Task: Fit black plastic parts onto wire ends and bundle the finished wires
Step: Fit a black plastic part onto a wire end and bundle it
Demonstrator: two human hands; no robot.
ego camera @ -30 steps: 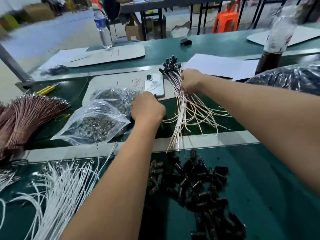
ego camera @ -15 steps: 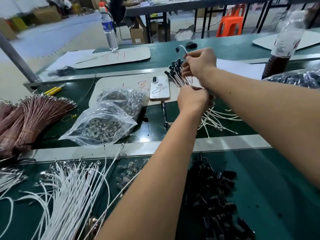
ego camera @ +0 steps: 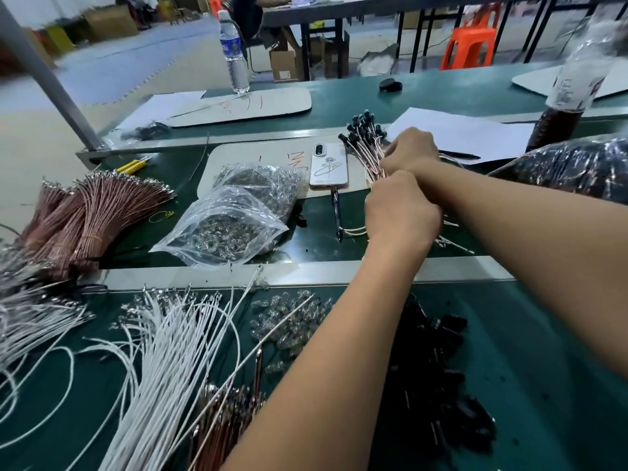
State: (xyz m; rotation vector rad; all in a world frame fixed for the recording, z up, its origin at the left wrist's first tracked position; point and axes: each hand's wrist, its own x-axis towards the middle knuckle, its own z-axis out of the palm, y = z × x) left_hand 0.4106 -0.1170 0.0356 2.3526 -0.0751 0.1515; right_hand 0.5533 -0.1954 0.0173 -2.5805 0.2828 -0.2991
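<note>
Just right of the white phone [ego camera: 328,165] on the green desk [ego camera: 543,334], the left hand [ego camera: 402,212] and right hand [ego camera: 409,151] both curl their grip round a bundle of thin pale wires tipped with black plastic caps [ego camera: 365,137]. Light, floppy and springy, the wires would splay if held loosely; better gripped mid-length, below the caps.

Single head-worn wide-angle view, looking forward and down, close over green worktable [ego camera: 530,341]

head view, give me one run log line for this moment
stage: bundling | left hand: grips finished wire bundle | right hand: grips same bundle nearer capped ends | loose black plastic parts: on near table, untouched
</note>
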